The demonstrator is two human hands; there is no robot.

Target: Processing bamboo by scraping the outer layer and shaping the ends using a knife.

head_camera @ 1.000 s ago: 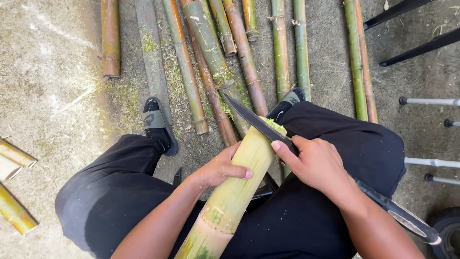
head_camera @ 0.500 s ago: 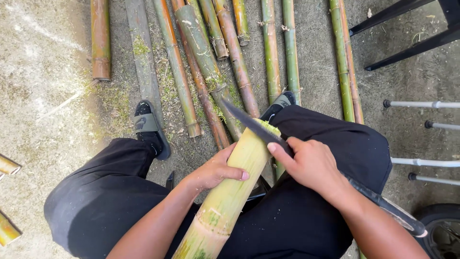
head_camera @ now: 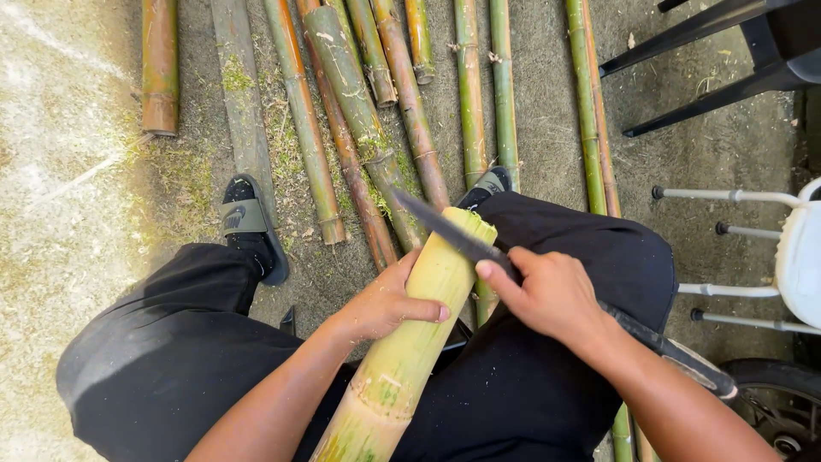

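where peeled, bamboo stalk (head_camera: 410,342) pale yellow, green-flecked

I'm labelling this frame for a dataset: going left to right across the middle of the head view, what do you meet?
Black slide sandal → left hand → pale yellow-green peeled bamboo section → right hand → white metal-legged chair.
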